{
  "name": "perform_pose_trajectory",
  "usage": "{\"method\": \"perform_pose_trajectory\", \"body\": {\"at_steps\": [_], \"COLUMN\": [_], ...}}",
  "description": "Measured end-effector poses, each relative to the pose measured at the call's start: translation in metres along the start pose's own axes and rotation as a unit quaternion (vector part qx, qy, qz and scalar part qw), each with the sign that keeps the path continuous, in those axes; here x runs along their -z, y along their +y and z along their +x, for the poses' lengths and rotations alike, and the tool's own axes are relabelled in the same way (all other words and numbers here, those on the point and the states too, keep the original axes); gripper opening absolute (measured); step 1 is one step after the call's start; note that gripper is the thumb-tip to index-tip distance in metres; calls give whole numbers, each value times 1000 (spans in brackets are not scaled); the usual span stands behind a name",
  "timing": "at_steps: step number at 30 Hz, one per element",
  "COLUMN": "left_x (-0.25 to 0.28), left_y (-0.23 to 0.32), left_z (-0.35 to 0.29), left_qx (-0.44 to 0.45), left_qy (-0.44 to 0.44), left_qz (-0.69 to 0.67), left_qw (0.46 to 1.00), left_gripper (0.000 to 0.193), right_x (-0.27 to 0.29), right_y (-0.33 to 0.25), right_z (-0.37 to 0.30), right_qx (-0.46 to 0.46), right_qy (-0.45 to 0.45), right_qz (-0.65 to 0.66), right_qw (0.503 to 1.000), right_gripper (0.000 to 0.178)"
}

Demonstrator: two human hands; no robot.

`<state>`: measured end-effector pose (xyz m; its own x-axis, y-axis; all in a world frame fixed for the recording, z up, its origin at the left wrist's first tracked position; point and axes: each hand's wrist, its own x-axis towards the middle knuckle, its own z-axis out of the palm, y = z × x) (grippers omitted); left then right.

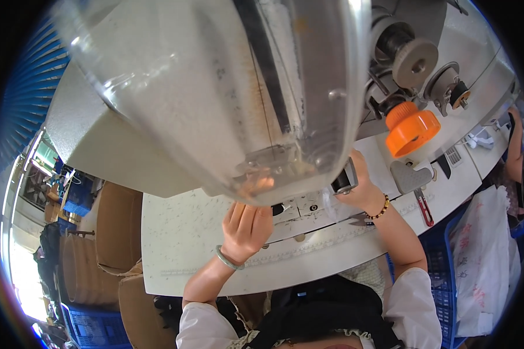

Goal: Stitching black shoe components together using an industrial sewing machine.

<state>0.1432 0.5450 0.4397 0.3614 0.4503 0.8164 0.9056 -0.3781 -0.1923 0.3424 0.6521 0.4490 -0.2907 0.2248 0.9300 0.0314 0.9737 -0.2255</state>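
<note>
A sewing machine with a large clear plastic guard (pixel 157 99) fills the upper middle of the view. My left hand (pixel 247 230) is at the guard's lower edge, fingers bent and pressed together. Their tips lie behind the plastic, so whatever they pinch is hidden. On the other side, my right hand (pixel 360 185) reaches up beside a black and silver machine part (pixel 344 179); its fingers are mostly out of sight. Thin whitish material (pixel 330 206) hangs just left of that hand. Small metal snips (pixel 360 220) lie below its wrist.
An orange knob (pixel 412 129) juts from the machine at right. A red-handled tool (pixel 423 206) and a printed ruler strip (pixel 308 246) are on the white table (pixel 174 232). Cardboard boxes (pixel 119 227) stand left; a blue crate (pixel 442 262) with a white sack stands right. Another person's arm (pixel 514 145) shows far right.
</note>
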Motion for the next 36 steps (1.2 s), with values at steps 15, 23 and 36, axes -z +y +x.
{"method": "perform_pose_trajectory", "body": {"at_steps": [15, 23, 36], "left_x": [4, 5, -6], "left_y": [-2, -2, -15], "left_z": [10, 14, 7], "left_qx": [-55, -77, -34], "left_qy": [-8, -9, -1], "left_qz": [19, 34, -17], "left_qw": [998, 996, 999], "left_gripper": [17, 14, 33], "right_x": [-9, -11, -10], "right_y": [7, 13, 9], "right_z": [-6, -9, -5], "right_qx": [8, 14, -12], "right_qy": [17, 29, 13], "right_qz": [44, 60, 45], "right_qw": [999, 998, 999], "right_gripper": [24, 23, 21]}}
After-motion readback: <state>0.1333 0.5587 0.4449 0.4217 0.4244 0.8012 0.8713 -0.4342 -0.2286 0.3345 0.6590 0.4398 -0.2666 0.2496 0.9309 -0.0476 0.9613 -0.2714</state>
